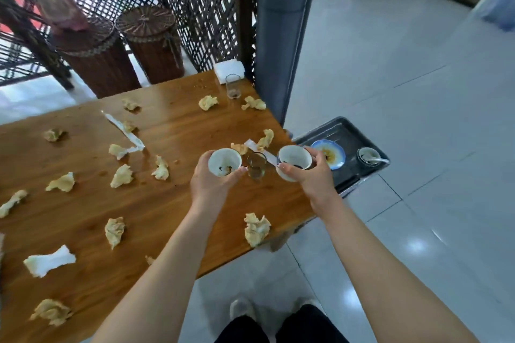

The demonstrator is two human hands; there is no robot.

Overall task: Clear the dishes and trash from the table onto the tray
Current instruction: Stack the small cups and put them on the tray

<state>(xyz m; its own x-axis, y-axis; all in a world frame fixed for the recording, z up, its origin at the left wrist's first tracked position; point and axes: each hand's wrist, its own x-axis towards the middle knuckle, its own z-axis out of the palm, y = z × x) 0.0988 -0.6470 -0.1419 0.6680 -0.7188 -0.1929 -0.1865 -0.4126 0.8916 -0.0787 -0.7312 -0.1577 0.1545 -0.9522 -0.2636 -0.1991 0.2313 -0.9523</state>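
My left hand [207, 184] grips a white bowl [224, 161] with food scraps inside, held above the wooden table [172, 203]. My right hand [309, 175] grips a second white bowl [294, 159] near the table's right edge. Between the two bowls stands a small glass [256, 167] on the table. The dark metal tray [348, 133] sits to the right of the table, below its level. It holds a blue-rimmed dish [330, 153] with sauce and a small bowl with a spoon [369, 157]. Several crumpled napkins, such as one [256, 228] near the front edge, lie across the table.
A second glass [232, 86] and a white tissue pack [228, 69] stand at the table's far corner. Torn paper wrappers [124, 131] lie mid-table. Two wicker stools [150, 42] and a lattice screen stand behind. A grey pillar [281, 36] rises beside the tray. Grey tiled floor spreads to the right.
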